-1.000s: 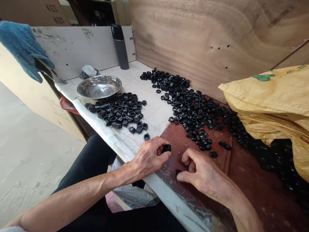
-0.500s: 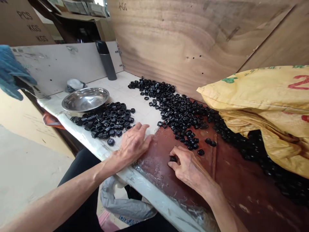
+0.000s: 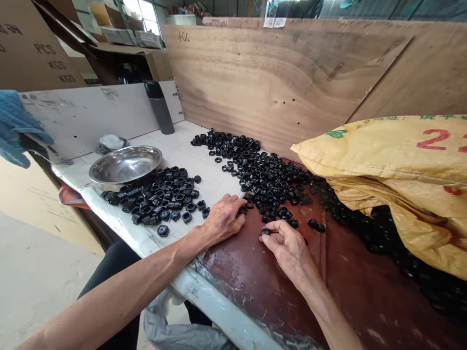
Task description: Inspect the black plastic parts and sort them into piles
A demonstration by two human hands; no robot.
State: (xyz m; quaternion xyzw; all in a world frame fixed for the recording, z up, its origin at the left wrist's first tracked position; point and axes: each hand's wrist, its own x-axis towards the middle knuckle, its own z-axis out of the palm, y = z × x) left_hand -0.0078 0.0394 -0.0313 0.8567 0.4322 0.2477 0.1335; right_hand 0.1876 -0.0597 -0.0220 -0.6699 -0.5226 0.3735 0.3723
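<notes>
My right hand point(image 3: 292, 245) is closed in a pinch on a small black plastic cap point(image 3: 266, 232), just above the reddish-brown board. To its left, my left hand point(image 3: 225, 217) reaches to the edge of the large pile of black plastic nuts point(image 3: 270, 177). Its fingers are curled on a single black nut point(image 3: 242, 210), partly covered by the fingertips. On the white surface left of that hand lies a second heap of black fittings point(image 3: 160, 194), with several loose ones near the wrist.
A steel bowl point(image 3: 126, 165) stands behind the left heap, with a dark flask point(image 3: 160, 109) farther back. A yellow woven sack point(image 3: 386, 160) lies at the right over more black parts. A plywood panel point(image 3: 255, 82) closes off the back; a blue cloth point(image 3: 22, 121) hangs at the left.
My left hand has moved right to the pile's edge and its fingers have gone from spread to curled on a nut. My right hand still pinches the cap, now turned up more. The view has tilted up.
</notes>
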